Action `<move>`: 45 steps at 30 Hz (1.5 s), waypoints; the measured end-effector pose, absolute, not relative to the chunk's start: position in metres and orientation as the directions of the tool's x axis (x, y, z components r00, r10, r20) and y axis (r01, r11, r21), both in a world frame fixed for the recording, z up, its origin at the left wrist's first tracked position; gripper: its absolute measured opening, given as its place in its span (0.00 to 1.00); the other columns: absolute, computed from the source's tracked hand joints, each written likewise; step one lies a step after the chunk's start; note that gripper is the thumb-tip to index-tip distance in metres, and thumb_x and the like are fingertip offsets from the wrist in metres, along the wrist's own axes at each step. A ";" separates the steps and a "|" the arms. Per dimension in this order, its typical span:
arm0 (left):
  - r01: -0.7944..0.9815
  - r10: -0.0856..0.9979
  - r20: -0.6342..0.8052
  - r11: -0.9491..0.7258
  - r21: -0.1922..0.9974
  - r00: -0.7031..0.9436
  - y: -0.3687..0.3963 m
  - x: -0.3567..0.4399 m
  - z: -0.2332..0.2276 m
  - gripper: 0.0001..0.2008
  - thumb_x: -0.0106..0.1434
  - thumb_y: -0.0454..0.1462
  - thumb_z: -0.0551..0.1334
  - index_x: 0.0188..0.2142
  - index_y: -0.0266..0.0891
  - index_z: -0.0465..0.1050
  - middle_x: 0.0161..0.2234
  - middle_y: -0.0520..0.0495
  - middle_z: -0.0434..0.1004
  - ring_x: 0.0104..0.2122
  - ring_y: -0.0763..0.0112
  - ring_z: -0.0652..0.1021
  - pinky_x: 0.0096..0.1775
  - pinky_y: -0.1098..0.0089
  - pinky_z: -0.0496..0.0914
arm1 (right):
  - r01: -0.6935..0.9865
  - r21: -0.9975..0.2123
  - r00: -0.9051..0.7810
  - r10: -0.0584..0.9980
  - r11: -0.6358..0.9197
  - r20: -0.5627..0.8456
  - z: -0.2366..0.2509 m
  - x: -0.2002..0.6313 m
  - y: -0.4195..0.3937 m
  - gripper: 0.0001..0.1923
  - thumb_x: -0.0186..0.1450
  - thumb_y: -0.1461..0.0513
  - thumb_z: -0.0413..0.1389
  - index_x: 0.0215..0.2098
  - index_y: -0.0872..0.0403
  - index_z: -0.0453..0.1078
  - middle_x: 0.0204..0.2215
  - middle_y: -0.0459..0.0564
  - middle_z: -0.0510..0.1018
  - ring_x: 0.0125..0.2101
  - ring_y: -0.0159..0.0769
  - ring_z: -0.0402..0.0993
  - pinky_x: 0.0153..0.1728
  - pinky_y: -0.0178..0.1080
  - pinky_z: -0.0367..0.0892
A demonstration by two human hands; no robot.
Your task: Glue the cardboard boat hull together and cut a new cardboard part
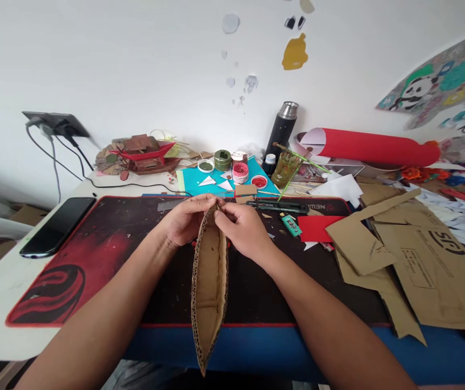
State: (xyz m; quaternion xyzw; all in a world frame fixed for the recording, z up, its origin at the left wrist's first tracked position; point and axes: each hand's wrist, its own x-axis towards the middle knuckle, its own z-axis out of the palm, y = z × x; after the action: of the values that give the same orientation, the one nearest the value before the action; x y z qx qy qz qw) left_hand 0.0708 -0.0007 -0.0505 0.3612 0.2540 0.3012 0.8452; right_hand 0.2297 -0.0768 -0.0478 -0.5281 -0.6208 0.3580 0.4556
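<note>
Narrow boat-shaped corrugated cardboard hull (209, 281)

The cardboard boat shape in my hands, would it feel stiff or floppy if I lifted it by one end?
The cardboard boat is probably light: corrugated edges show. Likely fairly stiff lengthwise, since its walls stand folded up. The pinched tip might spring open.

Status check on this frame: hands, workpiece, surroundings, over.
Left hand and right hand pinch far tip of cardboard boat shape. Held above black-red mat. Cardboard scraps right.

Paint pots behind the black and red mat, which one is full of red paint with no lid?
The round white pot of red paint on the blue sheet; the dark green pot behind is lidded.
</note>
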 end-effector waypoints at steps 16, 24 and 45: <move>-0.678 0.960 -0.124 0.265 0.686 0.250 0.016 0.055 -0.046 0.11 0.54 0.36 0.78 0.36 0.37 0.83 0.27 0.50 0.82 0.28 0.67 0.80 0.35 0.67 0.76 | -0.156 -0.986 0.019 0.998 -0.058 -0.062 -0.054 0.245 -0.066 0.28 0.68 0.37 0.57 0.42 0.51 0.83 0.17 0.41 0.64 0.18 0.32 0.56 0.21 0.36 0.52; -0.763 0.990 -0.088 0.138 0.631 0.106 0.027 0.051 -0.050 0.09 0.55 0.35 0.77 0.35 0.37 0.83 0.30 0.52 0.83 0.29 0.70 0.80 0.36 0.70 0.76 | -0.203 -0.976 0.041 0.995 -0.082 -0.092 -0.054 0.248 -0.064 0.33 0.63 0.33 0.61 0.40 0.52 0.83 0.18 0.44 0.66 0.21 0.38 0.65 0.22 0.38 0.59; -0.767 0.974 -0.130 -0.061 0.639 -0.186 0.050 0.035 -0.067 0.07 0.58 0.38 0.75 0.34 0.41 0.82 0.31 0.51 0.86 0.33 0.66 0.84 0.35 0.71 0.74 | -0.201 -0.979 0.035 0.999 -0.033 -0.041 -0.059 0.242 -0.065 0.31 0.62 0.41 0.68 0.50 0.54 0.75 0.15 0.37 0.70 0.10 0.28 0.62 0.13 0.32 0.51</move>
State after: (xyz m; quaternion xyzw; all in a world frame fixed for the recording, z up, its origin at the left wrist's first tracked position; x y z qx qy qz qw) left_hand 0.0348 0.0498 -0.0667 0.1712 0.3028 0.7079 0.6147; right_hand 0.2417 -0.0651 -0.0587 -0.4659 -0.4281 0.5472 0.5480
